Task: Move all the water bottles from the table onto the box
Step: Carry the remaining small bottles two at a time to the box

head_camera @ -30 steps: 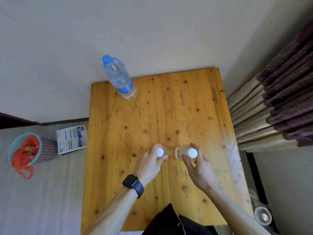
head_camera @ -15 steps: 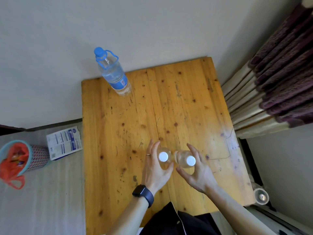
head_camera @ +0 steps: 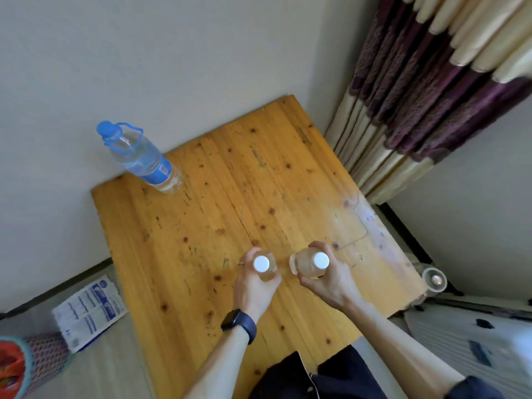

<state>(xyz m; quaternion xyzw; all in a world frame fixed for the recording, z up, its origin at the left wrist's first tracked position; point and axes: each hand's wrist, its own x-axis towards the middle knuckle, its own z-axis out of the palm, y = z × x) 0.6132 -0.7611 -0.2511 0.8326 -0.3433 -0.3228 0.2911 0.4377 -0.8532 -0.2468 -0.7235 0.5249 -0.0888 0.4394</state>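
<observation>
Two small clear bottles with white caps are over the wooden table [head_camera: 201, 254], seen from above. My left hand [head_camera: 253, 286] is wrapped around the left small bottle [head_camera: 262, 266]. My right hand [head_camera: 328, 277] grips the right small bottle [head_camera: 311, 264]. Whether the two bottles rest on the table or are held just above it cannot be told. A large clear bottle with a blue cap and blue label [head_camera: 141, 159] stands at the table's far left corner, well away from both hands. No box can be made out with certainty.
The table sits against a pale wall. A purple and cream curtain [head_camera: 431, 90] hangs at the right. Another clear bottle [head_camera: 435, 279] stands on the floor off the table's right edge. On the left lie a white printed packet [head_camera: 89, 312] and a woven basket [head_camera: 31, 364].
Both hands have closed around the two small bottles, which now sit slightly further apart. The view has swung to the right, showing more of the curtain.
</observation>
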